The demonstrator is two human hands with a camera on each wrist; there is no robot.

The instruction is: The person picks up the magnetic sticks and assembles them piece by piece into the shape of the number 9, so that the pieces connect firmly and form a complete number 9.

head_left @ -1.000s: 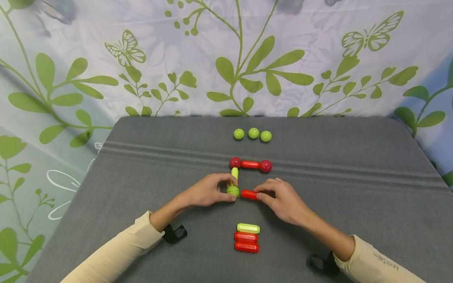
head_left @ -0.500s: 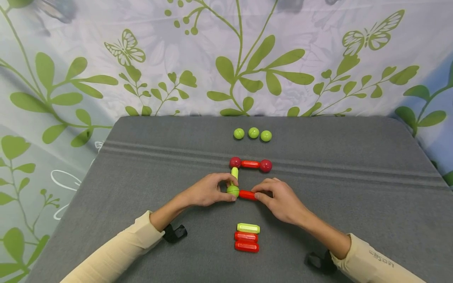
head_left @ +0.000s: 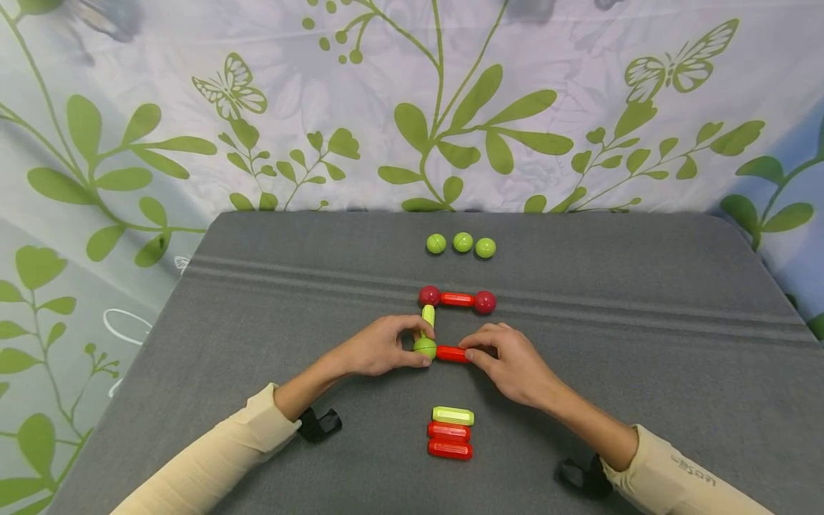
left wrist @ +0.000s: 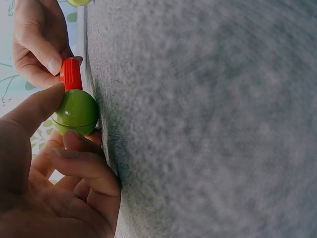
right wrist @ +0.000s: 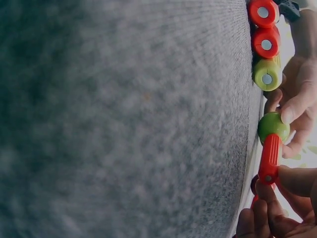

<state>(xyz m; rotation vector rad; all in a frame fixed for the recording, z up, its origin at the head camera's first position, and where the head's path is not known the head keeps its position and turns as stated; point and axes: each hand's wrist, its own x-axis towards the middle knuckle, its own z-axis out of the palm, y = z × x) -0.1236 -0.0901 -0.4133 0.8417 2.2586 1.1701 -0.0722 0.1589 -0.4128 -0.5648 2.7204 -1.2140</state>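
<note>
On grey cloth (head_left: 579,272), the rod (head_left: 451,354) pinched by the right hand (head_left: 513,361), earlier apart, is touched to the ball (head_left: 425,348) gripped by the left hand (head_left: 384,347). Leafy fabric (head_left: 360,107) is hung behind.

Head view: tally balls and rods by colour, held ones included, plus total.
Green balls: 4 (1 in the left hand)
Dark red balls: 2
Red rods: 4 (1 in the right hand)
Yellow-green rods: 2
Total: 12
</note>
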